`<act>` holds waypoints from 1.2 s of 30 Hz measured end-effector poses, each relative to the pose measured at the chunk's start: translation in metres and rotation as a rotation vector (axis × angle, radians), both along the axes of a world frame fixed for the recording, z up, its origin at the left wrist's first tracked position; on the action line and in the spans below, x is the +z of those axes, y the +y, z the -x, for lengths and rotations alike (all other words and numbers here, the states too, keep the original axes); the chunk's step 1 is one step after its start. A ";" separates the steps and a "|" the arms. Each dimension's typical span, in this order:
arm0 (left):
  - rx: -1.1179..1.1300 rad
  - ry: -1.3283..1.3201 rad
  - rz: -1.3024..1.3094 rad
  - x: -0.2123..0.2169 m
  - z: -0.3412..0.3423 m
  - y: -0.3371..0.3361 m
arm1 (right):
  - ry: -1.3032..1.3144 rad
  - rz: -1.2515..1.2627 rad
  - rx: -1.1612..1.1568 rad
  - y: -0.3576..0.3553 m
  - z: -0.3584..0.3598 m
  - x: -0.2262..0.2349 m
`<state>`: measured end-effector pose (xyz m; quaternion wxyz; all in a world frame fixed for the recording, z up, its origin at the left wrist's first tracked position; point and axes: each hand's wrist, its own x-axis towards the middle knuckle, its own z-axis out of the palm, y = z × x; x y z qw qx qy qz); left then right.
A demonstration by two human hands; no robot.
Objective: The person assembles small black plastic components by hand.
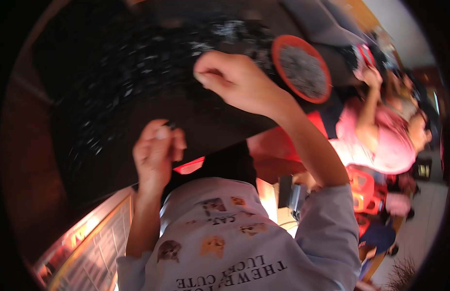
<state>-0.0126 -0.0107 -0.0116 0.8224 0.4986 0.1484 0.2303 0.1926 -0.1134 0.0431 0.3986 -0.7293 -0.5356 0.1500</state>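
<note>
The person's hands are working apart over a dark table (205, 126). The left hand (153, 151), at the near edge, is pinching a small dark piece (170, 125) between thumb and fingertips. The right hand (237, 80) is hovering farther off, curled with thumb and forefinger meeting; blur is hiding whether anything is sitting between them. Loose dark pieces (125, 89) are lying scattered across the far and left sides, some of them glinting. At the far right, an orange-red bowl (314, 99) is holding a heap of small grey pieces (302, 70). The pinched piece is probably weighing very little; its gloss is suggesting a stiff, slightly slippery surface, so a fingertip grip along its edges is seeming best. Its fragility is remaining unclear.
</note>
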 end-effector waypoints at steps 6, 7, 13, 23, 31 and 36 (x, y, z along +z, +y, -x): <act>-0.090 0.036 0.002 0.002 0.003 0.004 | 0.505 0.114 0.158 0.002 0.035 0.027; -0.075 0.041 0.003 0.003 0.004 0.004 | 0.551 0.142 0.185 0.004 0.036 0.028; -0.140 0.014 -0.011 0.004 0.005 0.009 | 0.619 0.274 0.197 0.011 0.042 0.038; -0.158 0.038 -0.060 0.002 0.006 0.009 | 0.669 0.287 0.162 0.013 0.049 0.035; -0.117 0.087 -0.110 0.009 0.004 0.007 | 0.620 0.274 0.136 0.012 0.053 0.035; -0.117 0.076 -0.092 0.008 0.003 0.008 | 0.554 0.220 0.138 0.015 0.057 0.029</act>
